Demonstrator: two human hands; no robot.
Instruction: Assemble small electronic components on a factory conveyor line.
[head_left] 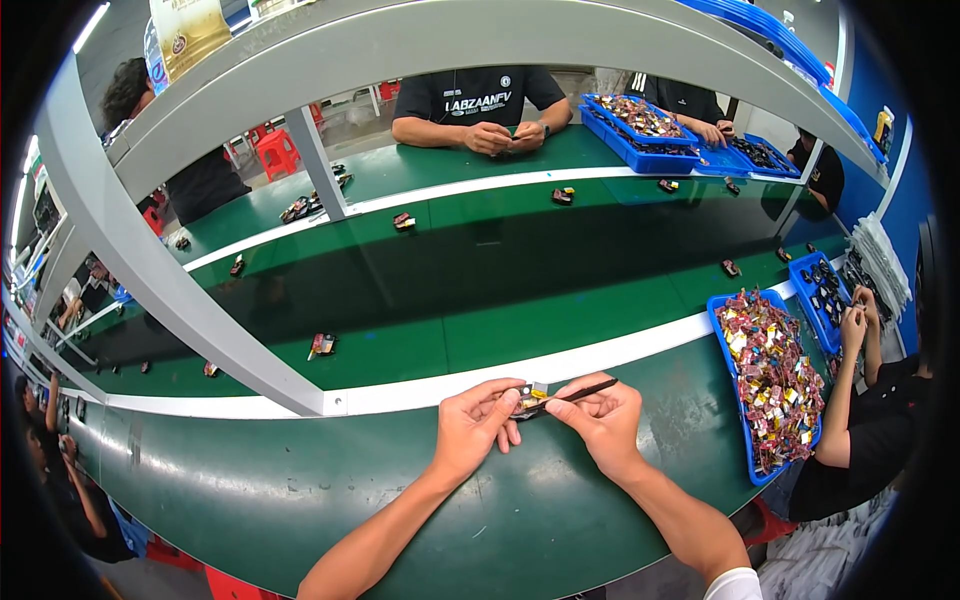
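Observation:
Over the green bench, my left hand (468, 428) pinches a small electronic assembly (536, 394) with a dark casing and yellow and silver parts. My right hand (608, 422) is closed round a slim black tool (592, 389), possibly tweezers; its kind is not clear. The tool lies slantwise, its lower left end at the assembly. Fingers hide part of the casing and of the tool.
On my right stands a blue tray (743, 425) heaped with small red, yellow and white parts; a co-worker (870, 430) sits beyond it. A green conveyor belt (480, 345) carries spaced assemblies. A grey frame post (200, 290) rises at left. Across sits another person (480, 110).

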